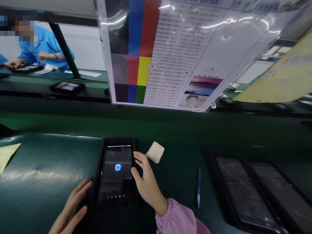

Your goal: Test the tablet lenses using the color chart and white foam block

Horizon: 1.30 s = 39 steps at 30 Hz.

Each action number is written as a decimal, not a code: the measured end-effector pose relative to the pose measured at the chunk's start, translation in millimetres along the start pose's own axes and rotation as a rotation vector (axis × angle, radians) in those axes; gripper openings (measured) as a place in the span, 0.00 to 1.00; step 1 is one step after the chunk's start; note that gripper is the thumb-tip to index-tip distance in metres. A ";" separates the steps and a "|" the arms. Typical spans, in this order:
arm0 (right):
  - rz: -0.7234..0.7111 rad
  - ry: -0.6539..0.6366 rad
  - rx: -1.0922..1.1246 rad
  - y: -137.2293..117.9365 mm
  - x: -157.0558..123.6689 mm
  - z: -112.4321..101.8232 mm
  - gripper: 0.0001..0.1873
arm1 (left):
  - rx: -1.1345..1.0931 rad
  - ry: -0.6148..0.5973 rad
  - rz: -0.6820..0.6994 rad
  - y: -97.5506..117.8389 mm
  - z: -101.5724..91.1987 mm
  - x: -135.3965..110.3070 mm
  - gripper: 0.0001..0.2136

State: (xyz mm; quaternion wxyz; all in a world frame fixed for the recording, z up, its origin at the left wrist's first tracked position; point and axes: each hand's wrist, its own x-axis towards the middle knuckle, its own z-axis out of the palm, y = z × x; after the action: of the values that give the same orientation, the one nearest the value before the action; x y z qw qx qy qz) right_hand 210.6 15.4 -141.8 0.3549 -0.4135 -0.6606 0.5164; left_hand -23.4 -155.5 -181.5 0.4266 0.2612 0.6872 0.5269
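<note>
A black tablet-like device [114, 182] lies on the dark green tabletop, its screen lit with one round blue-and-white icon and a row of small dots near the bottom. My right hand [145, 180], in a pink sleeve, rests at the device's right edge, fingers extended and thumb apart. Beside the lower left edge is my left hand [75, 206], thumb and fingers spread, holding nothing. Whether its fingertips touch the case, I cannot tell. A small whitish block [155, 152] sits just beyond my right fingers.
A blue pen [199, 188] and two dark-screened devices [246, 191] lie to the right. A plastic-sleeved chart [170, 58] hangs ahead, with yellow paper [280, 71] beside it. Behind the ledge, a person in blue [46, 45] sits. Another device [67, 86] rests on the ledge.
</note>
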 end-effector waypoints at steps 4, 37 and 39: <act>-0.021 -0.182 -0.164 -8.5 -7.6 3.4 0.38 | 0.409 0.042 0.374 21.4 -16.6 43.8 0.22; 0.135 -0.115 -0.111 19.7 -7.6 -6.6 0.33 | -0.120 -0.285 0.121 100.4 61.2 103.5 0.21; 0.225 -0.012 -0.017 20.9 -7.5 -3.0 0.33 | -0.134 -0.293 0.148 102.6 65.4 101.1 0.22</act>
State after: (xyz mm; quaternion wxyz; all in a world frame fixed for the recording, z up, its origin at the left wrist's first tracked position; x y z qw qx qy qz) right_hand 220.1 12.3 -161.9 0.2870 -0.4851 -0.6164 0.5498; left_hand -26.9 -9.3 -121.1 0.4989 0.3560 0.5597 0.5578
